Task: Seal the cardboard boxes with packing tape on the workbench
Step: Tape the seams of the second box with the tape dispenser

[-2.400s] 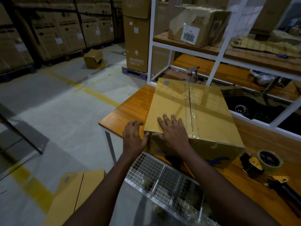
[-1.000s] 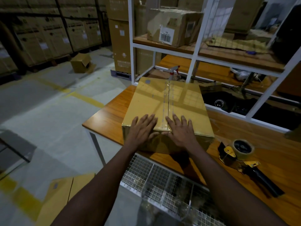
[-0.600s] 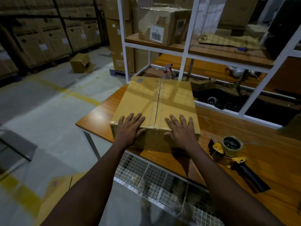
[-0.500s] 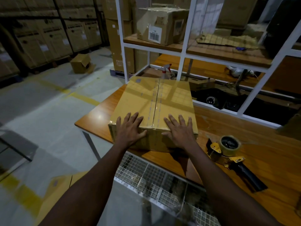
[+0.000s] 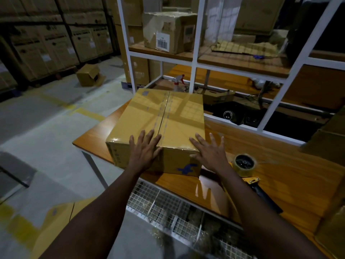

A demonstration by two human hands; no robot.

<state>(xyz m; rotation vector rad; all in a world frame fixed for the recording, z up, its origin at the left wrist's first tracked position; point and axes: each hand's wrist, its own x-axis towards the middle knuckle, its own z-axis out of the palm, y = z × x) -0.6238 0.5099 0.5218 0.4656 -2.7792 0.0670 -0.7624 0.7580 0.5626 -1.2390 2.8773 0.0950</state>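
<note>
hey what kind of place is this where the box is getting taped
Most likely a warehouse packing station: stacked brown cardboard cartons line the far wall, yellow painted lines mark the concrete floor, and a yellow-and-black tape dispenser lies on the wooden workbench beside the taped cardboard box.

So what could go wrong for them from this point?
1. The cardboard box sits near the workbench's left corner; a hard push from the left hand or right hand might slide it toward the edge.
2. The tape dispenser lies close beside the right forearm, so a sweeping arm could knock it.
3. Tape already covers the top seam; any bubbles left under it may weaken the seal, though the dim light hides them.
</note>
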